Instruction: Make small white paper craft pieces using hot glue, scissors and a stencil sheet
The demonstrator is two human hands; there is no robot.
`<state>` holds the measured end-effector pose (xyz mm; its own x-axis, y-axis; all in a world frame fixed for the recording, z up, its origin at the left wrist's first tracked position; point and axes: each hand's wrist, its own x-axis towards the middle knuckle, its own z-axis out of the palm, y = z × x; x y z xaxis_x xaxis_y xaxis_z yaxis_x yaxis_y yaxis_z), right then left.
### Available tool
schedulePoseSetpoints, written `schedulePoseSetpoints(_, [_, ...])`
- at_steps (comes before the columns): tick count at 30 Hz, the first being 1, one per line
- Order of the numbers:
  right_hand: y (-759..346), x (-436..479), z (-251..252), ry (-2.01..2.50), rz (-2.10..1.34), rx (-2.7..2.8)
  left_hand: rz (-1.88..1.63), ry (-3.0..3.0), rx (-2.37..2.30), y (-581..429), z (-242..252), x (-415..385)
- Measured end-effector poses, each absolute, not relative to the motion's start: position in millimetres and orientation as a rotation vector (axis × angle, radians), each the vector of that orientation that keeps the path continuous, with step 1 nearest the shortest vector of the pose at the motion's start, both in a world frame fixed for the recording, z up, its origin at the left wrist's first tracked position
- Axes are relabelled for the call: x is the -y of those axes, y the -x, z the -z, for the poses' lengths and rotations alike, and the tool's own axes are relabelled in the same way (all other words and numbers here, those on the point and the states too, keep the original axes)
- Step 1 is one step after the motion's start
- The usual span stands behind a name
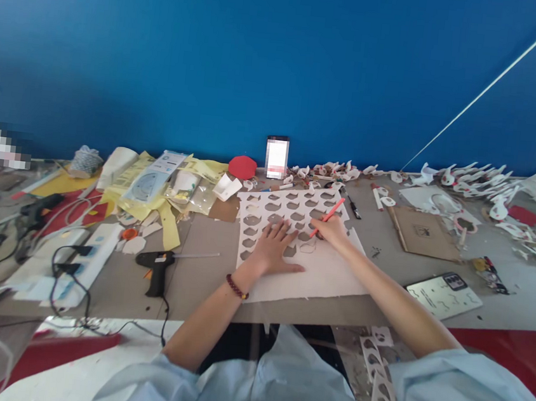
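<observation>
A white sheet [322, 273] with rows of cut-out holes lies on the table in front of me. My left hand [275, 249] rests flat on it with fingers spread, a dark bead bracelet [236, 286] round the wrist. My right hand [329, 227] is closed around a red pen [334, 210], whose lower end meets the sheet to the right of my left fingers. A thin drawn outline [308, 247] shows on the paper just below the pen. Whether the tip touches the paper is too small to tell.
A black hot glue gun [158, 269] lies left of the sheet, its cord hanging over the front edge. Yellow packaging [169, 225] and a power strip [94, 259] are further left. To the right are a brown notebook [422, 233], a phone [444, 295] and many white cut-out pieces [475, 184].
</observation>
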<state>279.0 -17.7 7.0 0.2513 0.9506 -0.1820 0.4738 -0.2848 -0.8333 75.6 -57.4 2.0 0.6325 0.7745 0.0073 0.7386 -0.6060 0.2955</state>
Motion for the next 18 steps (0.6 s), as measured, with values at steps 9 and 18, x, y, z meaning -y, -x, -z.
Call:
schedulePoseSetpoints(9, [-278.6,17.6,-8.4,1.87,-0.951,1.276,-0.189,-2.58,-1.226,-75.1,-2.3,57.2])
schedulePoseSetpoints(18, [-285.6,12.0,-4.3,1.871,-0.921,1.253,-0.143,-2.563,-1.222,-74.8,-6.6,58.2])
